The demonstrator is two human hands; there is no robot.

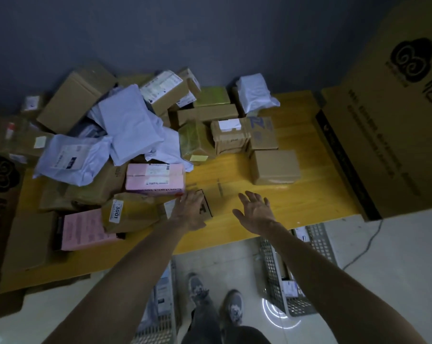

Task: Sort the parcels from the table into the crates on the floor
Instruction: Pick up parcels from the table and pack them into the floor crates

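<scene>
At the left of the yellow table (296,194) we see a brown parcel labelled 3001 (135,214), with a pink box (155,180) behind it. Just right of these, our left hand (187,212) lies on a small cardboard box (206,207). The fingers reach across its top toward the pink box, and we cannot tell whether they clasp it. The small box sits near the table's front edge, its right part showing beside the hand. It is brown with dark edges and a bold letter T printed on its top. Our right hand (255,209) hovers near the box, not touching it, fingers spread and holding nothing. On the floor, one mesh crate (160,328) stands under our left arm and another (272,269) under our right.
</scene>
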